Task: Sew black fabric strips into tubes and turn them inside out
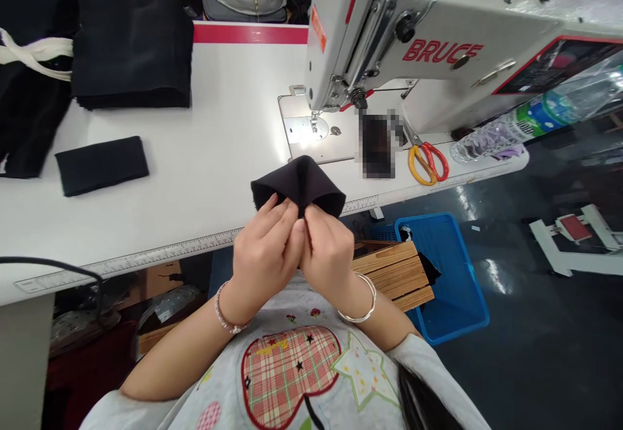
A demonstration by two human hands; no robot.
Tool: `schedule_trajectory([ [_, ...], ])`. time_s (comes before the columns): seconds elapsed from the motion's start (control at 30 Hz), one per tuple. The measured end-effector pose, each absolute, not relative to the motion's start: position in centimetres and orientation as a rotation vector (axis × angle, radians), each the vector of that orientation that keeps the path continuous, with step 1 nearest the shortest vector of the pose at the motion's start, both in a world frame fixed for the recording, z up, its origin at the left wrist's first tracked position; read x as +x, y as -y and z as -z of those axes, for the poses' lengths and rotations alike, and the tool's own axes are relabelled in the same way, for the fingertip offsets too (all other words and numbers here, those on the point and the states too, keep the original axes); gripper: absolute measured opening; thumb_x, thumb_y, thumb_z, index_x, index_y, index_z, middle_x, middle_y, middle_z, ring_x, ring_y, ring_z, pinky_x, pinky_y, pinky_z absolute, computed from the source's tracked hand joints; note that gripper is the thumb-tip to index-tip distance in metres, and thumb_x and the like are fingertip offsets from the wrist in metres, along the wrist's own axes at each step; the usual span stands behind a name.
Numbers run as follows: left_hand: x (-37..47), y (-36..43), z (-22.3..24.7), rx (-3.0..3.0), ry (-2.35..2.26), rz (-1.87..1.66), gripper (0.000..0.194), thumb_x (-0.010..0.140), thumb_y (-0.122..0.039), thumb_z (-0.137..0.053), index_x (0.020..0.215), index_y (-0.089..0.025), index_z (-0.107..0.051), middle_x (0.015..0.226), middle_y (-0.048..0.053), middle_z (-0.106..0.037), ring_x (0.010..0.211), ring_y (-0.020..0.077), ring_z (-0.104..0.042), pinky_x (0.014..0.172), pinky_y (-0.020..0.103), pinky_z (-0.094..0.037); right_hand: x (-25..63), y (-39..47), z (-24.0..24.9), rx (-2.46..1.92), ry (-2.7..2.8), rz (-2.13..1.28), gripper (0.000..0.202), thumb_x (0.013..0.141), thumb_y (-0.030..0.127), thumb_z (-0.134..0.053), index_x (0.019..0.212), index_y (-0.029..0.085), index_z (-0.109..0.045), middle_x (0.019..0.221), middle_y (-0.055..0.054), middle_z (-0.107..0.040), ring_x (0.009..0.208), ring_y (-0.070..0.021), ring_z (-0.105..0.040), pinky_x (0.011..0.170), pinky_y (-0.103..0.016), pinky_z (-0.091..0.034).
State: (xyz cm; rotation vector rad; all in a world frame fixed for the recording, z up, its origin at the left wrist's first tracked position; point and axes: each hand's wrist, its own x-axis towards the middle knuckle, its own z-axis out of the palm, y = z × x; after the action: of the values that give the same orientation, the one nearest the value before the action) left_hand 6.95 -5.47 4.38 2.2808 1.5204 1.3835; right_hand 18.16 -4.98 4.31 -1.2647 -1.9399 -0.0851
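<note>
Both hands meet in front of my chest, just over the table's front edge, on one piece of black fabric [302, 177]. My left hand [267, 245] is closed, pinching the cloth's near edge. Right beside it, my right hand [328, 248] pinches the same edge, fingers pressed together. The cloth bulges up and away in two folds with a crease in the middle. Its part under my fingers is hidden. Beyond it stands the sewing machine [335, 47], with its needle area [315, 122] over a metal plate.
Folded black fabric [134, 47] is stacked at the back left, and a smaller folded black piece [102, 165] lies nearer. Scissors [428, 163] and a plastic bottle [540, 115] lie at right. Below are a blue crate [462, 274] and a wooden slatted seat [392, 271].
</note>
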Motion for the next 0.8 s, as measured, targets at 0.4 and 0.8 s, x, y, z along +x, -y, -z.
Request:
schedule_trajectory([
  [0.4,6.8,5.0,-3.7,1.247,-1.418,-1.529,0.007,0.077,-0.020,-0.075,0.078,-0.022,-0.069,0.079,-0.003,-0.064,0.075,0.0100,-0.059,0.070,0.022,-0.050,17.3,5.8,-2.6,-1.287,1.976,0.095,0.034,0.093,0.014,-0.044,0.117,-0.006,-0.060,0.104,-0.021,-0.070,0.099,-0.0257,-0.065,0.087,-0.034,-0.056],
  [0.8,5.7,3.7,-3.4,0.687,-0.968,-1.156,0.037,0.068,-0.032,-0.081,0.102,-0.017,-0.073,0.093,0.008,-0.075,0.097,0.0237,-0.068,0.088,0.032,-0.056,16.6,5.3,-2.8,-1.299,2.038,0.373,0.028,0.092,0.013,-0.046,0.107,0.002,-0.066,0.098,-0.017,-0.072,0.080,-0.0211,-0.064,0.076,-0.034,-0.054],
])
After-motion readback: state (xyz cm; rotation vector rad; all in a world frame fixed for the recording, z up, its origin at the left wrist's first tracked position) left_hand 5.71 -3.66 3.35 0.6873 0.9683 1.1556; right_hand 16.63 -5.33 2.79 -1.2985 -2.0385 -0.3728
